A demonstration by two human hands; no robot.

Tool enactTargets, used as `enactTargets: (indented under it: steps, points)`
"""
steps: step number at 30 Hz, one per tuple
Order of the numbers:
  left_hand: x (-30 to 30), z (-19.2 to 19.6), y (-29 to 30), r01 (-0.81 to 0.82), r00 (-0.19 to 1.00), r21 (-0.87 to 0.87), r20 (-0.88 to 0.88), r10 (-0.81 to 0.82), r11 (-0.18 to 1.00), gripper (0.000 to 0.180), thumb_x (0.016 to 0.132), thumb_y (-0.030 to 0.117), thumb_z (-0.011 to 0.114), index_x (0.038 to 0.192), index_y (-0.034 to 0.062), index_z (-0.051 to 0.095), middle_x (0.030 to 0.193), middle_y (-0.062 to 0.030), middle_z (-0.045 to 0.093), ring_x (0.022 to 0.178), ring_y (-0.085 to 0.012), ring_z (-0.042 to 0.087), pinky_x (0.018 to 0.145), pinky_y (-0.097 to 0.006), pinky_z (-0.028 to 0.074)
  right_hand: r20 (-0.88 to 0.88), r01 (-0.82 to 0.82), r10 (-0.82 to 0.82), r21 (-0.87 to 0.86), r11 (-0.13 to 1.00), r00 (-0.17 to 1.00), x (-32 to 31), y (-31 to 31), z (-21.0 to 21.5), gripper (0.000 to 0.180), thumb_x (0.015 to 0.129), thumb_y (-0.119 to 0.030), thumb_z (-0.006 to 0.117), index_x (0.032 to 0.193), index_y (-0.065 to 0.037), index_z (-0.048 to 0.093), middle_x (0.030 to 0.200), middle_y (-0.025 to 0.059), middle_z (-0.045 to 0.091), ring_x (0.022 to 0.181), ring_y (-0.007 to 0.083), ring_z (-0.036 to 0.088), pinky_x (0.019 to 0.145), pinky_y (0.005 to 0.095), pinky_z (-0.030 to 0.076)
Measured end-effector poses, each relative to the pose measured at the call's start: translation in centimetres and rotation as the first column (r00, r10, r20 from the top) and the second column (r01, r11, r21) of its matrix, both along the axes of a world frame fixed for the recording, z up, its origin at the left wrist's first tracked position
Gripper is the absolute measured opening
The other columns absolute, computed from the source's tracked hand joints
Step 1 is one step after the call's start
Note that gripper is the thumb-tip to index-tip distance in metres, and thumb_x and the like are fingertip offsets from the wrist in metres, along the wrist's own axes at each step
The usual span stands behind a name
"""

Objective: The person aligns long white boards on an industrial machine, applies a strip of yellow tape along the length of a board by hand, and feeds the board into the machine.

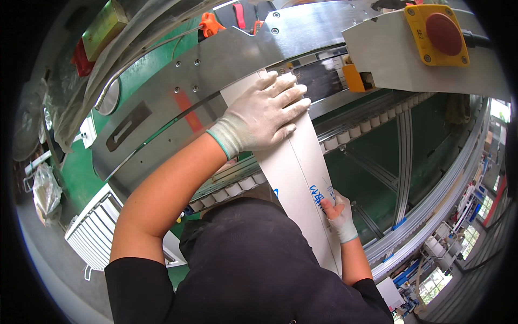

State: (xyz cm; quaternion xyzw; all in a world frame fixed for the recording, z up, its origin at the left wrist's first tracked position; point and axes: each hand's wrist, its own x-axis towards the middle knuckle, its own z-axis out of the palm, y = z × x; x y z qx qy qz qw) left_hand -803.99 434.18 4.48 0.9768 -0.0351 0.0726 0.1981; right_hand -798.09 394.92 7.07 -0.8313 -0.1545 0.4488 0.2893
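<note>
A long white board point(302, 178) with a lengthwise seam or line runs from the metal machine table point(156, 108) back beside my body. Blue handwriting marks its lower half. My left hand point(267, 110), in a pale glove with a teal cuff, lies flat across the board's far part, fingers spread toward the machine. Lower down, my right hand point(341, 216) grips the board's right edge, its bare thumb on top and the other fingers mostly hidden. The board's far end sits at the machine, partly covered by my left hand.
A yellow box with a red emergency stop button point(444, 34) sits on the pale machine housing point(388, 59) at upper right. White conveyor rollers point(353, 131) line the machine's near side. An orange-handled tool point(211, 25) lies at the back; a white slatted rack point(96, 227) stands left.
</note>
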Motion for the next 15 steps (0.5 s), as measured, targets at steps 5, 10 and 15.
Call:
enactTargets:
  steps: [5, 10, 15]
  points:
    - [0.3, 0.1, 0.1, -0.007, 1.000, -0.015, 0.017, 0.007, 1.000, 0.052, 0.099, 0.037, 0.064, 0.146, 0.0142, 0.060, 0.152, -0.0107, 0.058, 0.150, -0.0308, 0.047, 0.128, -0.052, 0.031, -0.018, 0.015, -0.014, 0.011, 1.000, 1.000, -0.1, -0.4, -0.3, 0.057, 0.098, -0.050, 0.075, 0.125, 0.001, 0.072, 0.103, 0.0159, 0.079, 0.095, 0.0259, 0.076, 0.088, 0.0356, 0.057]
    - [0.6, 0.2, 0.1, -0.021, 1.000, -0.005, 0.011, 0.021, 1.000, 0.047, 0.100, 0.034, 0.065, 0.142, 0.0151, 0.062, 0.149, -0.0093, 0.060, 0.148, -0.0298, 0.049, 0.127, -0.052, 0.033, 0.030, -0.003, 0.004, -0.037, 0.999, 1.000, 0.0, 0.9, 0.5, 0.056, 0.098, -0.047, 0.074, 0.132, -0.003, 0.070, 0.108, 0.0162, 0.080, 0.100, 0.0313, 0.077, 0.090, 0.0371, 0.057]
    - [1.2, 0.1, 0.1, -0.015, 1.000, 0.029, 0.002, 0.015, 0.999, 0.043, 0.102, 0.033, 0.063, 0.142, 0.0155, 0.062, 0.149, -0.0083, 0.060, 0.148, -0.0316, 0.048, 0.127, -0.053, 0.031, 0.133, -0.152, 0.158, -0.056, 0.987, 0.978, 1.0, 2.5, 0.6, 0.079, 0.095, -0.058, 0.070, 0.151, -0.004, 0.058, 0.135, 0.0248, 0.071, 0.127, 0.0416, 0.068, 0.108, 0.0436, 0.052]
